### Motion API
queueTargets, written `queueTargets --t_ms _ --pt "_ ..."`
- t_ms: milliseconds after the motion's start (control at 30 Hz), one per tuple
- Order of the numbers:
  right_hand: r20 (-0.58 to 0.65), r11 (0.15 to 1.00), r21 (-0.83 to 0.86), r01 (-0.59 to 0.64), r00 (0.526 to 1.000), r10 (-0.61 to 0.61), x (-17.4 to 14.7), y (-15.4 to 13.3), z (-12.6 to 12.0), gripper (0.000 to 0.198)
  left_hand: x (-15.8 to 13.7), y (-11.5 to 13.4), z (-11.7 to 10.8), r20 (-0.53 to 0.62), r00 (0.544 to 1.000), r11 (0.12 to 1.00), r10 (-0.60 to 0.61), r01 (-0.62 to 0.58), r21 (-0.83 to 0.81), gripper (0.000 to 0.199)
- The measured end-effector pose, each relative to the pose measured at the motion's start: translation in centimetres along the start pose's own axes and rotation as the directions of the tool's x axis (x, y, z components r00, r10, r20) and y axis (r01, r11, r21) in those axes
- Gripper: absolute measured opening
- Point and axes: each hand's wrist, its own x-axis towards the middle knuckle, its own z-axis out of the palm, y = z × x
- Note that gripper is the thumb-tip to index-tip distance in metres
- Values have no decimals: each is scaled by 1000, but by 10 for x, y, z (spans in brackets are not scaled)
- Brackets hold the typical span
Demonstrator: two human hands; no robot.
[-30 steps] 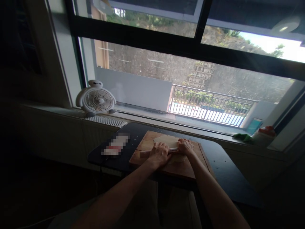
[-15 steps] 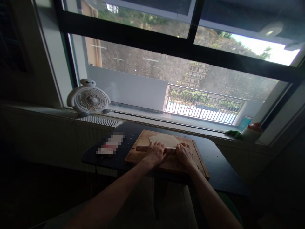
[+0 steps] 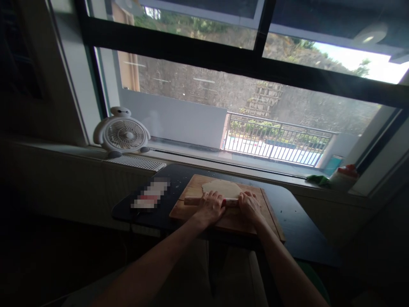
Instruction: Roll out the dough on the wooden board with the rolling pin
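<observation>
A wooden rolling pin (image 3: 191,201) lies across a cutting board (image 3: 182,212). Pale flattened dough (image 3: 222,186) spreads on the board, its far part showing beyond the pin. My left hand (image 3: 211,206) is closed over the pin left of its middle, and my right hand (image 3: 251,205) grips it toward the right. Between the two hands a short stretch of the pin shows, with a red mark beside my left fingers. The palms and the pin hide the dough's near edge.
The board sits on a dark table (image 3: 297,217). A blurred-out item (image 3: 151,195) lies at the table's left. On the windowsill stand a white fan (image 3: 126,133), a green cloth (image 3: 318,180) and a bottle with an orange top (image 3: 347,175). A large window rises behind.
The view has shifted slightly, so everything sits a little further right. Both hands keep hold of the rolling pin, which looks nearly unmoved on the board.
</observation>
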Motion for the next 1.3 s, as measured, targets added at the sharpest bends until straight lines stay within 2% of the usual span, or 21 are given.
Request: queueTargets --t_ms 167,267,367,500,633,733,833,933,1000,1100,1233,1300 --pt "-125 998 52 -42 991 48 -25 3 6 47 -7 -2 3 -12 1000 1000 17 -18 -9 33" --pt "-82 998 38 -56 995 59 -19 0 1 46 -1 -9 2 4 1000 999 27 -27 -20 38" --pt "-39 998 10 -70 997 70 -3 -3 -6 43 16 -20 -5 78 995 998 57 -54 -36 39" --pt "-34 996 12 -92 995 92 15 -7 -10 41 46 -31 -17 233 968 995 92 -79 -65 43" --pt "-63 997 18 -79 995 80 10 -8 -8 42 66 -32 -14 301 953 999 -24 30 -15 39" --pt "-100 998 33 -50 994 53 -10 -8 -5 47 61 -26 -6 268 961 998 -65 64 13 34" --pt "-165 998 69 5 986 7 -32 -7 4 44 34 -21 2 174 981 996 -85 80 33 43" --pt "-227 997 72 22 974 -5 -49 -8 12 44 1 -23 9 30 999 999 -44 44 12 48" --pt "-244 998 58 15 970 0 -54 -9 14 46 -11 -28 12 3 1000 1000 -3 4 -8 50" --pt "-209 998 60 8 978 4 -48 -11 8 45 -5 -33 10 91 996 1000 8 -6 -27 50" --pt "-62 999 53 -7 998 10 -22 -11 -6 49 27 -36 2 205 977 997 -51 61 -44 48" --pt "-27 999 34 -21 999 22 -7 -11 -10 49 44 -39 2 235 969 996 -69 82 -46 48"
